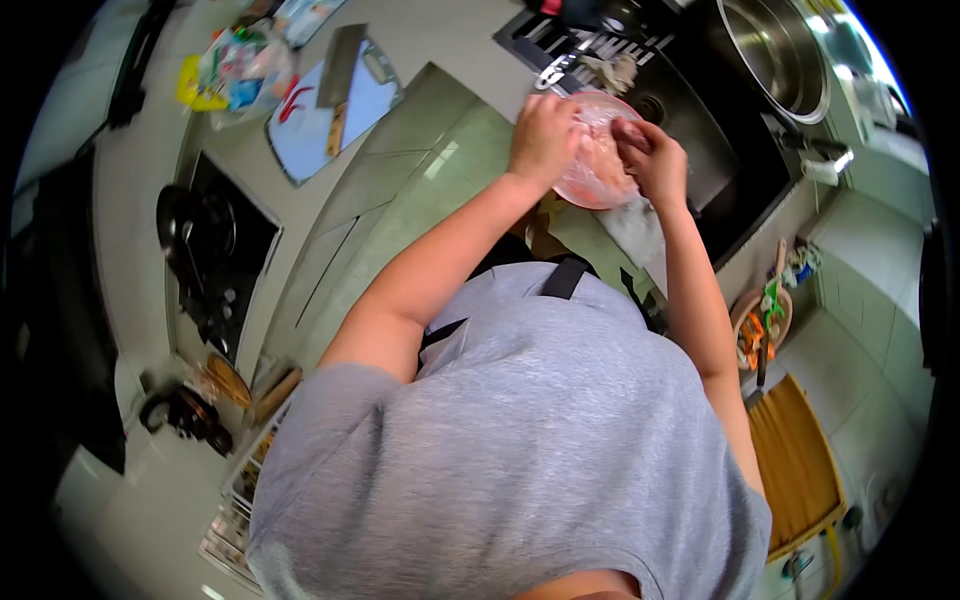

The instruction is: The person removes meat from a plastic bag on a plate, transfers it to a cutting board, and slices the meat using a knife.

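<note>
A round, see-through bowl (572, 190) with a pink rim holds pale pink, wet-looking pieces (603, 158), perhaps meat. My left hand (545, 140) grips its left side, the fingertips bent over the rim. On the right side, my right hand (657, 168) holds a dark reddish lump (630, 134) between thumb and fingers, above the contents. The bowl is in front of my body, at the counter's edge beside the sink. Some fingertips are blurred.
Behind the bowl are a dark sink (690, 135), scissors (560, 70) and a crumpled cloth (615, 72). A large metal pot (775, 55) stands back right. To the left, a cleaver (342, 65) and red peppers (294, 103) lie on a blue board (300, 145); plastic bags (245, 75) sit beyond.
</note>
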`<act>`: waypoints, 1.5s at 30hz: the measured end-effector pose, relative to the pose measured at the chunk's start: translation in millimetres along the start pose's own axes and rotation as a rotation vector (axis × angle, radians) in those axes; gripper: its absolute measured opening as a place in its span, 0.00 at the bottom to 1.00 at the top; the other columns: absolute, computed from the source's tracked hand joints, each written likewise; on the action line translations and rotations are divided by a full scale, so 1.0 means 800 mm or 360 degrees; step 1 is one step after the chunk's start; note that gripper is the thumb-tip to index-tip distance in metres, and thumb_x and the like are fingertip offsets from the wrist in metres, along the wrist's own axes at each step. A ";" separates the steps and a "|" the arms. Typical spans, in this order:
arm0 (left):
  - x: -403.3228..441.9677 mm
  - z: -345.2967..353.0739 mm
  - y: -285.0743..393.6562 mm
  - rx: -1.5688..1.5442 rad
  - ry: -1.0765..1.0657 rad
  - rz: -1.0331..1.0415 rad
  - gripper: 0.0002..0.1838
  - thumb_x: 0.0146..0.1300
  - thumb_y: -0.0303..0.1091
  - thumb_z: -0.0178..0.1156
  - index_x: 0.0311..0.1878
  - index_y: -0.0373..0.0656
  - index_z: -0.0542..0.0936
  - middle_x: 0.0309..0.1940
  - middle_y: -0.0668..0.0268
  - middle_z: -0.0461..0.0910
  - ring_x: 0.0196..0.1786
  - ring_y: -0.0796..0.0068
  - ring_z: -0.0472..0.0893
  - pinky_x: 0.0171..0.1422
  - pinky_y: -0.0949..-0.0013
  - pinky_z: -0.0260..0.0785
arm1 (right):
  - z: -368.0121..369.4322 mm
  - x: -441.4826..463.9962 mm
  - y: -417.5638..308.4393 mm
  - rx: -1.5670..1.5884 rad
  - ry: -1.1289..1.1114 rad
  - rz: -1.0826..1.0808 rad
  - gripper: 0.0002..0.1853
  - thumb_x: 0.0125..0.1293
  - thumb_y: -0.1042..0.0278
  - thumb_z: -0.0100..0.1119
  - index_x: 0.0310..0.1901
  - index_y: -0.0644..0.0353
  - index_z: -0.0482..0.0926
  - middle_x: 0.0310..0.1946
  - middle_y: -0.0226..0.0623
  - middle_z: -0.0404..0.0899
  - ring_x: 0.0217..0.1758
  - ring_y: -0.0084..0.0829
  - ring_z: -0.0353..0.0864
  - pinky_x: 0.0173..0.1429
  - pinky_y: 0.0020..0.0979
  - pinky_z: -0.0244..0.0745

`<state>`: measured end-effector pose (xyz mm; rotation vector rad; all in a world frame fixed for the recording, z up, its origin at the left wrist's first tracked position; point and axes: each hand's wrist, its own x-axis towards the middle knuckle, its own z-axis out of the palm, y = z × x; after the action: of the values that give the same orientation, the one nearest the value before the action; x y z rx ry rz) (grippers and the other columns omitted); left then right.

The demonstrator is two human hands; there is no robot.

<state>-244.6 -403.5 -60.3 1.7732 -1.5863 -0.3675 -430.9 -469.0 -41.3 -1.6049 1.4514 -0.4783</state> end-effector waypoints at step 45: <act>-0.083 -0.360 -0.514 0.0717 0.0009 -0.0767 0.18 0.62 0.42 0.65 0.54 0.48 0.84 0.54 0.59 0.78 0.56 0.53 0.76 0.62 0.56 0.69 | 0.222 0.056 -0.191 0.0548 -0.0347 0.0071 0.20 0.71 0.73 0.55 0.63 0.59 0.76 0.54 0.37 0.83 0.51 0.26 0.84 0.54 0.28 0.78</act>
<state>231.0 -254.4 -149.2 2.5079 -1.2883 -0.2344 -193.4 -461.6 -24.3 -1.3038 1.1673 -0.4818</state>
